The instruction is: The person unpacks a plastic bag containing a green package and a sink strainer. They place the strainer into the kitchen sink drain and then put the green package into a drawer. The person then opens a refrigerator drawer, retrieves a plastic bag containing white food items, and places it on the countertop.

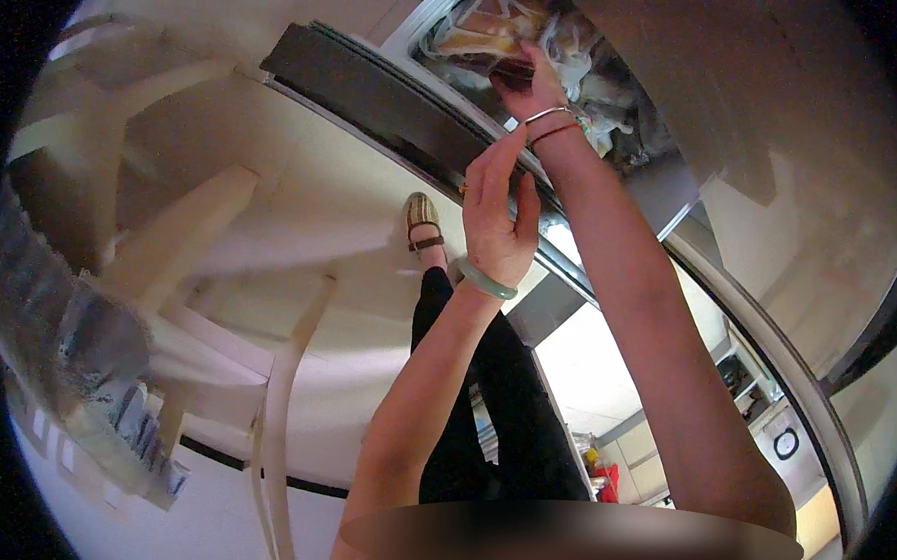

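Over the open drawer [662,194], my right hand [535,92] reaches in among plastic-wrapped goods. Its thumb and fingers curve round something dark brown that I cannot make out. Just beyond the fingertips lies a clear plastic bag [494,32] with orange-brown contents. White crumpled plastic [576,70] is beside the hand. My left hand [501,217], with a pale green bangle [487,280] at the wrist, is outside the drawer by its near edge. Its fingers are stretched out and it holds nothing. The drawer has a dark front [377,92].
A curved metal bar [776,344] runs down the right side. Wooden chair legs [288,413] stand on the pale floor [343,396] at left. My foot in a striped shoe [423,219] is below the drawer front. Shelves with small items [744,383] show at lower right.
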Available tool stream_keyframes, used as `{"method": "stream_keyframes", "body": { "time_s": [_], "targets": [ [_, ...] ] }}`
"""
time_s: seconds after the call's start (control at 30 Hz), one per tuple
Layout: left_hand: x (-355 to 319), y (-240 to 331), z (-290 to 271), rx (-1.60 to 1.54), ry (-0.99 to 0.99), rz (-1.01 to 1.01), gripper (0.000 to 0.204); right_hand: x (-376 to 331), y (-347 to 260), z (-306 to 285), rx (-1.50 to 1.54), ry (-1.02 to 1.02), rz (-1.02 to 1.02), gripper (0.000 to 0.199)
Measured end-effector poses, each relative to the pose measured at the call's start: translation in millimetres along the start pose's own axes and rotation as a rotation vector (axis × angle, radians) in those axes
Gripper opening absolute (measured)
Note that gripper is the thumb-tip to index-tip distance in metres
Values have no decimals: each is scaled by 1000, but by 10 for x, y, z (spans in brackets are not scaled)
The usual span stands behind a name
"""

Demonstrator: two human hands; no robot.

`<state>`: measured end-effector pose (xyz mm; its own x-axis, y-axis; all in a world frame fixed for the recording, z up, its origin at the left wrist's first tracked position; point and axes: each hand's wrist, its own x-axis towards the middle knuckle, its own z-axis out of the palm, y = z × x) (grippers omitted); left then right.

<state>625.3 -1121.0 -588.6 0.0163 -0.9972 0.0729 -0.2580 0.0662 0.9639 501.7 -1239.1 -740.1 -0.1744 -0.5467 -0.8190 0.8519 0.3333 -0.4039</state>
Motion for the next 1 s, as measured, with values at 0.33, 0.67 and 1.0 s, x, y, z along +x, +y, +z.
{"method": "stream_keyframes", "body": {
  "time_s": [0.33, 0.67, 1.0],
  "targets": [
    [-26, -31, 9, -40, -5, 32, 46, -232, -260, -231, 64, -57, 281, 40],
    [-10, -20, 59, -86, 0, 66, 45, 115, -1007, -525, -988, 395, -427, 65],
    [-21, -57, 33, -72, -1, 72, 43, 264, -865, -272, -1626, 538, -439, 92]
  ]
}}
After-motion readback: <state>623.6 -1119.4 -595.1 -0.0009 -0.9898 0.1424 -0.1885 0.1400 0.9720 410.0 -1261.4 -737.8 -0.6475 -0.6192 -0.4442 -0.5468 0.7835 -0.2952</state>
